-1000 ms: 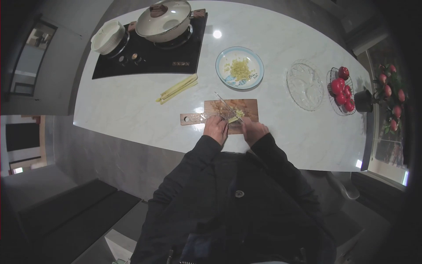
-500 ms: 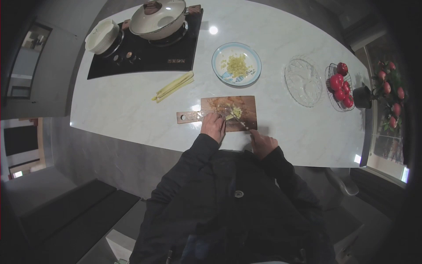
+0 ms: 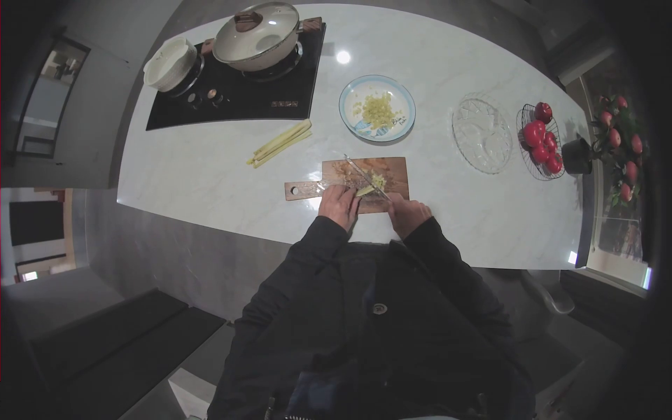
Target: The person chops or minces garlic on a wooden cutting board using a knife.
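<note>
A wooden cutting board (image 3: 397, 168) lies near the counter's front edge, its handle pointing left. My right hand (image 3: 408, 215) is closed round the handle of a knife (image 3: 365, 175), whose blade slants up and left over the board. Beside the blade, my left hand (image 3: 339, 206) presses with bent fingers on a pale green stalk piece (image 3: 365, 190). Small chopped pieces (image 3: 379, 180) sit to the right of the blade. Beyond the board, a blue-rimmed plate (image 3: 343, 105) holds more chopped pieces. Several long pale stalks (image 3: 280, 144) lie on the counter to the left.
A black cooktop (image 3: 231, 105) at the back left carries a lidded pan (image 3: 259, 52) and a white bowl (image 3: 170, 64). On the right stand a clear glass dish (image 3: 481, 133), a wire basket (image 3: 525, 140) with several red fruits, and a dark cup (image 3: 577, 155).
My right hand has moved slightly up and left with the knife, and the blade now reaches further across the board. The whole view has shifted slightly.
</note>
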